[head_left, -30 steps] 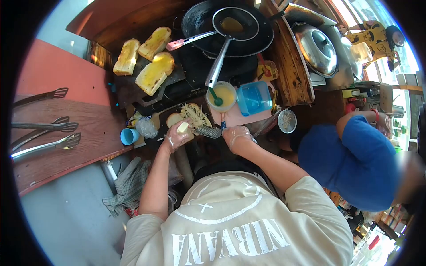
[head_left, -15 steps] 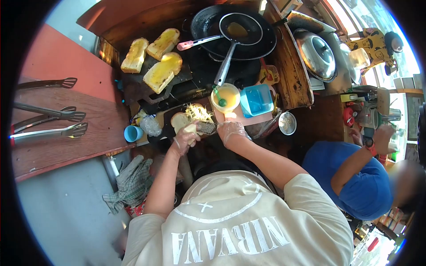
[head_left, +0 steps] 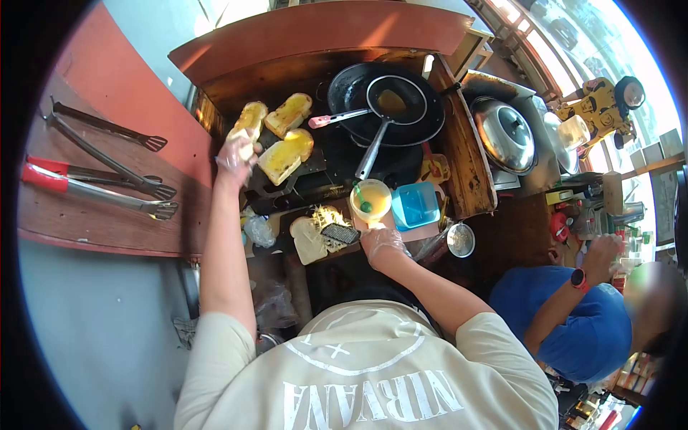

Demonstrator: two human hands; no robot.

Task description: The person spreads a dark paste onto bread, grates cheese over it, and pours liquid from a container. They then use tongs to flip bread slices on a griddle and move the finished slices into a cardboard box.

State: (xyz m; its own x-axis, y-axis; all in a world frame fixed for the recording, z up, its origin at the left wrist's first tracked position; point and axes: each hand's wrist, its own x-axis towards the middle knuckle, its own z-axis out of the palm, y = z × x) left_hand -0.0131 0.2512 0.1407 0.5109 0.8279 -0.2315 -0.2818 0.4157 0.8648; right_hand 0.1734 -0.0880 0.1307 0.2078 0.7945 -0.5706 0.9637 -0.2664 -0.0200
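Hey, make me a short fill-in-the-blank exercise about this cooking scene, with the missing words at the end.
1. The right hand holds a metal ____ over the bread.
2. The left hand is at the toast, whose topping is coloured ____.
3. The spoon in the bowl is ____.
4. The plastic box beside the bowl is ____.

Missing words: grater; yellow; green; blue.

The grater looks like rough metal, the blue tub (glossy) smooth plastic.
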